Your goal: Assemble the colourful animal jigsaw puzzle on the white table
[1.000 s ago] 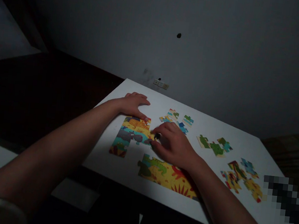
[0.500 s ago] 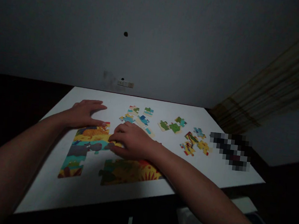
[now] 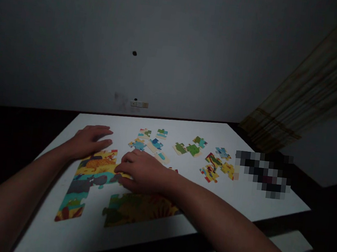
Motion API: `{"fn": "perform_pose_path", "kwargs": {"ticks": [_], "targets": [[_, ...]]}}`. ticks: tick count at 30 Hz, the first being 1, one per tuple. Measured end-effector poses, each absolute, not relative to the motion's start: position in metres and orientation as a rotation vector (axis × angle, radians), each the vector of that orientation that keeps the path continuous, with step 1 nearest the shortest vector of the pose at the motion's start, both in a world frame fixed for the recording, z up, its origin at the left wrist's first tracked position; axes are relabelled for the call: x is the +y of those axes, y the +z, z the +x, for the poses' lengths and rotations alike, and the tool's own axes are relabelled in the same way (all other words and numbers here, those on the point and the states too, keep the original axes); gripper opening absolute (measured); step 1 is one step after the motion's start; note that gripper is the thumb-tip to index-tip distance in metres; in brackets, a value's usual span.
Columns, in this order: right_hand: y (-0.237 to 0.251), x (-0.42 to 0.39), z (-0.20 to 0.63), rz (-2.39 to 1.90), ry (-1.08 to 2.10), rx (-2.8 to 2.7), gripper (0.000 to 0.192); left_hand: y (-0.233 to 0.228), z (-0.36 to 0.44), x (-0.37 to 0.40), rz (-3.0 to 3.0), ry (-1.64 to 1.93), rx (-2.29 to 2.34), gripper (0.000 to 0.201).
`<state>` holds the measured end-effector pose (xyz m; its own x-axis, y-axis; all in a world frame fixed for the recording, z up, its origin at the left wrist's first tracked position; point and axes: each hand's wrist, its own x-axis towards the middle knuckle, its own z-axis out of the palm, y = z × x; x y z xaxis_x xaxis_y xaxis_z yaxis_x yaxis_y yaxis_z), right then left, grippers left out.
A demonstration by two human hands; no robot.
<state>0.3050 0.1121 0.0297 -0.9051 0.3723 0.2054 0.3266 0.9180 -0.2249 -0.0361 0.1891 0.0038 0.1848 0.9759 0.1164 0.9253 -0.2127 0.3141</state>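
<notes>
Left hand (image 3: pixel 90 142) flat, fingers released, on assembled puzzle section (image 3: pixel 90 178); right hand (image 3: pixel 142 171) fingers grasp unclear; loose pieces (image 3: pixel 190 149) toward desk (image 3: pixel 239 197) far edge.

My left hand (image 3: pixel 90 141) rests behind the joined puzzle block (image 3: pixel 88 181) on the table (image 3: pixel 186 124); loose pieces (image 3: pixel 190 149) lie right, beyond my right hand (image 3: pixel 142 172).

wall socket (image 3: pixel 139 104) | curtain (image 3: pixel 306 104) (far right) | dark spot (image 3: pixel 134 53) on wall (image 3: pixel 195 44)

Matt printed cardboard puzzle pieces (image 3: pixel 154 144) on a smooth, matt white table (image 3: pixel 186 130).
</notes>
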Motion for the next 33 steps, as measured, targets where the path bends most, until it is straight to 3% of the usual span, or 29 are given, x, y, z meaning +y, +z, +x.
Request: {"fn": "perform_pose_path", "kwargs": {"ticks": [6,12,18,24,33], "targets": [[0.030,0.114,0.306,-0.519,0.312,-2.842,0.040,0.007,-0.038,0.187,2.291,0.467,1.769,0.102],[0.030,0.113,0.305,-0.526,0.388,-2.765,0.026,0.007,-0.038,0.187,2.291,0.467,1.788,0.094],[0.033,0.112,0.306,-0.511,0.342,-2.800,0.032,0.007,-0.038,0.188,2.282,0.493,1.777,0.091],[0.044,0.109,0.307,-0.541,0.316,-2.824,0.033,0.002,-0.040,0.192,2.257,0.530,1.757,0.102],[0.025,0.116,0.304,-0.528,0.249,-2.815,0.034,0.002,-0.044,0.198,2.241,0.491,1.747,0.101]]}}
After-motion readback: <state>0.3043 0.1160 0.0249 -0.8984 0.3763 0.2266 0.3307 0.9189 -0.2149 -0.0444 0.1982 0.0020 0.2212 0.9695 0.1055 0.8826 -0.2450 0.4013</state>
